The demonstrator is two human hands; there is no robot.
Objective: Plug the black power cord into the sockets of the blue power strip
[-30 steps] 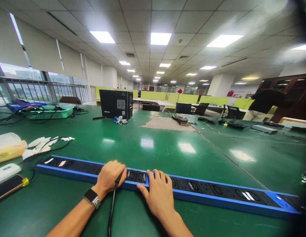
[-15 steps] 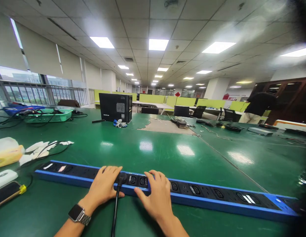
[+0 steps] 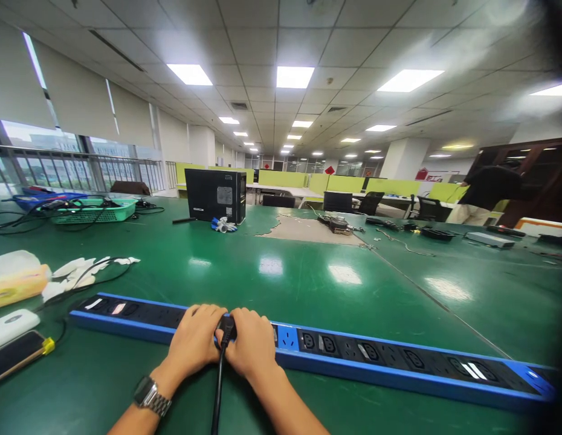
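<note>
A long blue-and-black power strip (image 3: 353, 356) lies across the green table, its face showing several sockets. A black plug (image 3: 227, 326) sits in the strip, its thick cord (image 3: 217, 396) trailing toward me. To the left of the plug, my left hand (image 3: 197, 335) is closed around the strip, fingers over the far edge and a metal-banded watch on the wrist. My right hand (image 3: 254, 338) is closed against the plug's right side, thumb and index finger beside it. Its fingertips are partly hidden, as is the strip beneath both hands.
On the left lie a phone-like dark device (image 3: 16, 356), a white device (image 3: 11, 331), a tissue pack (image 3: 18, 281) and crumpled white pieces (image 3: 75, 275). Farther back are a green basket (image 3: 100, 210), a black computer case (image 3: 216, 194) and gloves (image 3: 223, 225). A person (image 3: 487, 193) stands far right.
My right hand has moved left along the strip, from a spread pose to the plug's side, uncovering a blue socket section. My left hand stays on the strip. The view has shifted slightly.
</note>
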